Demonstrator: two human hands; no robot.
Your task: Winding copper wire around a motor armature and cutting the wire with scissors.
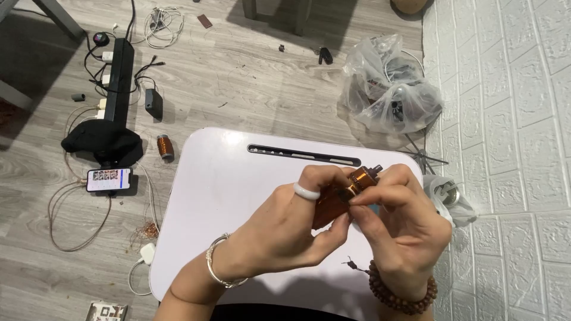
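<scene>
Head view: left hand [297, 223] and right hand [401, 229] both pinch a small copper coil [342, 196] above the white table [220, 184]

From my remote seat I see a room in a home, used as a small hobby workplace for electronics. The floor [250, 77] is grey wood-look laminate, and the wall [511, 148] at the right has white brick-pattern panels. A low white lap table [226, 196] stands directly on the floor. Around it lie a black power strip [118, 77] with chargers and cables, a phone [108, 179] with its screen on, a spool of copper wire [165, 147], loose copper wire [146, 229], and a clear plastic bag [389, 89] of parts.
</scene>
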